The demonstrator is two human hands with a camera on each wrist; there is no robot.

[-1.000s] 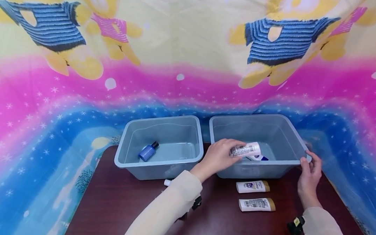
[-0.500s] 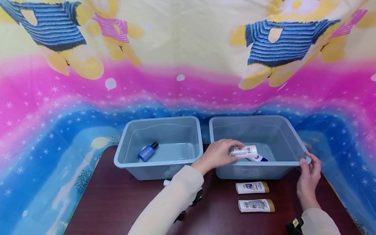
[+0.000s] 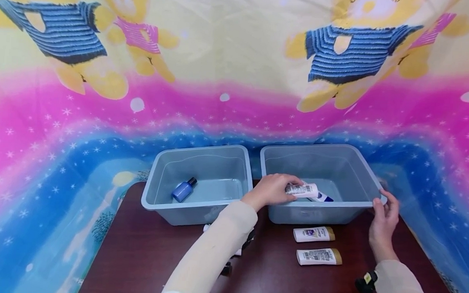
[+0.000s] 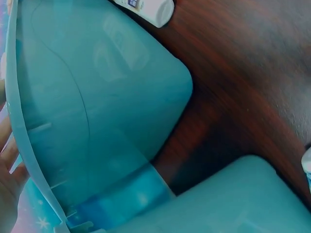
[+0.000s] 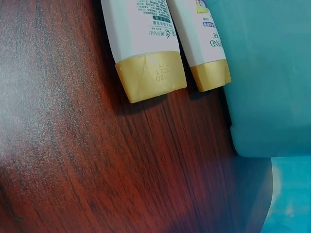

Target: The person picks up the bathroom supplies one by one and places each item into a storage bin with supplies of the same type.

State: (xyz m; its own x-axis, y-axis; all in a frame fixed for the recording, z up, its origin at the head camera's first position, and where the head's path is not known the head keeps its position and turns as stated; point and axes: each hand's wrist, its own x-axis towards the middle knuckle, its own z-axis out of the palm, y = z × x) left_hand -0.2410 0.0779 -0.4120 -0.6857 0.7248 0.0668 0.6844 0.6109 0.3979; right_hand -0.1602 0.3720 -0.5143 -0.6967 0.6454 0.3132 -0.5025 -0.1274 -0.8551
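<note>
In the head view my left hand (image 3: 271, 192) reaches over the near rim of the right grey bin (image 3: 334, 204). It holds a small white bottle (image 3: 304, 190) with printed text, thumb and fingers round one end. Partly under that bottle lies a white container with a dark blue end (image 3: 323, 197), inside the bin. My right hand (image 3: 384, 223) grips the bin's near right corner, thumb on the near side. In the left wrist view, part of my left hand (image 4: 8, 187) shows at the left edge beside the bin's rim; the held bottle is out of that view.
On the dark table (image 3: 143, 252), two white bottles with gold caps, one nearer the bin (image 3: 313, 234) and one nearer me (image 3: 318, 257), lie side by side. A left grey bin (image 3: 196, 207) contains a blue bottle (image 3: 183, 190) with a black cap. My left sleeve partly hides several small items.
My left hand has lowered the white bottle slightly and drawn it a little to the left, deeper into the right bin. The right hand stays at the corner.
</note>
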